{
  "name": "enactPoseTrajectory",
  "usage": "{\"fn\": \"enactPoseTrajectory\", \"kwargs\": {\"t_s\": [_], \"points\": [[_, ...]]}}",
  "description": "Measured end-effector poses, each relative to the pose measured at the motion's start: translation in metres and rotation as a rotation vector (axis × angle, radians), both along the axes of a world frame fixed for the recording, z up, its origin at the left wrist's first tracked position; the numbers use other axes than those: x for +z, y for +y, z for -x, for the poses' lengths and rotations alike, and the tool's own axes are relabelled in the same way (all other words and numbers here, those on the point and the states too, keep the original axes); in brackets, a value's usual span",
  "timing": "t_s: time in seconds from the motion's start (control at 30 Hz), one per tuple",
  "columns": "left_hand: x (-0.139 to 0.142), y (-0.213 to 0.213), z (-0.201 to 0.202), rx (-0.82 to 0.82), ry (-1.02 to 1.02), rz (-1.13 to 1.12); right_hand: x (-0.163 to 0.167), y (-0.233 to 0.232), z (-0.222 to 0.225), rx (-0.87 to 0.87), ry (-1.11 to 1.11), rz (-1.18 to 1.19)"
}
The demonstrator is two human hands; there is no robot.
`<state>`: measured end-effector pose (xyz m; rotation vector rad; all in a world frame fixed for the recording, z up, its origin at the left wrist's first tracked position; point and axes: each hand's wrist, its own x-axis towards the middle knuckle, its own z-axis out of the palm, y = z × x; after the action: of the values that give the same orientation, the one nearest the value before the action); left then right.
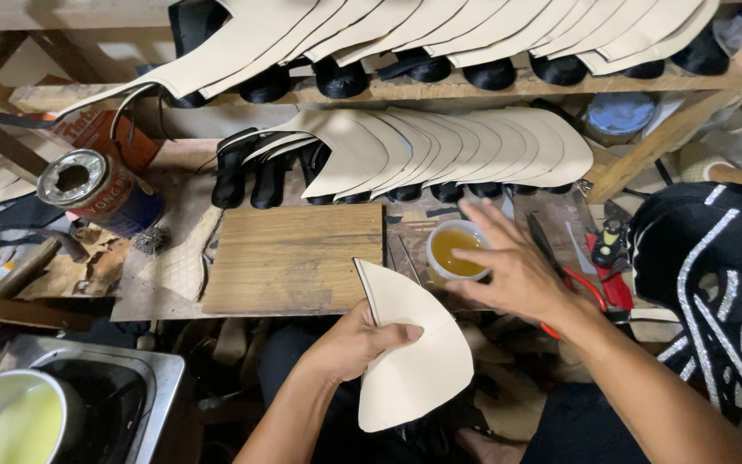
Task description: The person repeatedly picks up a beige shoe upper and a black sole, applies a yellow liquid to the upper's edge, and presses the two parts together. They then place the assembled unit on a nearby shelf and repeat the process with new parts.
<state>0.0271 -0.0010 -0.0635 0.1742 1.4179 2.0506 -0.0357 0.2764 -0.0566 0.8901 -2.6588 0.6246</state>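
Note:
My left hand (355,344) grips a cream, fan-shaped piece of shoe upper (410,352) with a dark edge, holding it upright below the workbench. My right hand (513,271) hovers with fingers spread just over a small white cup of amber glue (453,251) on the bench, holding nothing. A bare wooden board (294,258) lies on the bench to the left of the cup.
Rows of cream and black uppers (440,155) stand on two shelves behind the bench. A tin can (100,189) lies at the left. Red-handled scissors (599,279) and a black, silver-striped piece (714,275) sit at the right. A metal tub (152,378) with a bowl (10,421) is lower left.

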Motion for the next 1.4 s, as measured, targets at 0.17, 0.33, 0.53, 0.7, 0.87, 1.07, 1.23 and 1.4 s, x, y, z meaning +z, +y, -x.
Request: {"fn": "enactPoseTrajectory", "kwargs": {"t_s": [0.17, 0.33, 0.53, 0.7, 0.87, 1.07, 1.23, 1.4], "points": [[-0.003, -0.007, -0.001, 0.024, -0.049, -0.012, 0.014, 0.010, -0.024, 0.065, -0.133, 0.242], [-0.004, -0.005, 0.001, -0.003, -0.087, -0.009, 0.033, 0.003, -0.076, 0.265, -0.130, 0.317], [0.002, 0.011, -0.006, -0.179, -0.003, -0.049, 0.034, -0.006, -0.080, 0.293, 0.106, 0.228], [0.012, 0.012, -0.009, -0.229, 0.079, 0.032, 0.031, -0.001, -0.081, 0.310, 0.095, 0.241], [0.012, 0.003, -0.010, -0.121, 0.068, 0.115, 0.025, 0.004, -0.092, 0.408, -0.021, 0.435], [0.007, 0.003, -0.009, -0.084, 0.114, 0.058, 0.015, 0.004, -0.096, 0.320, 0.136, 0.324], [0.009, 0.005, -0.012, 0.105, 0.115, 0.153, 0.020, 0.004, -0.105, 0.245, -0.373, 0.674], [0.013, -0.001, -0.022, -0.167, 0.181, 0.024, 0.026, -0.007, -0.104, 0.216, -0.706, 0.951]]}}
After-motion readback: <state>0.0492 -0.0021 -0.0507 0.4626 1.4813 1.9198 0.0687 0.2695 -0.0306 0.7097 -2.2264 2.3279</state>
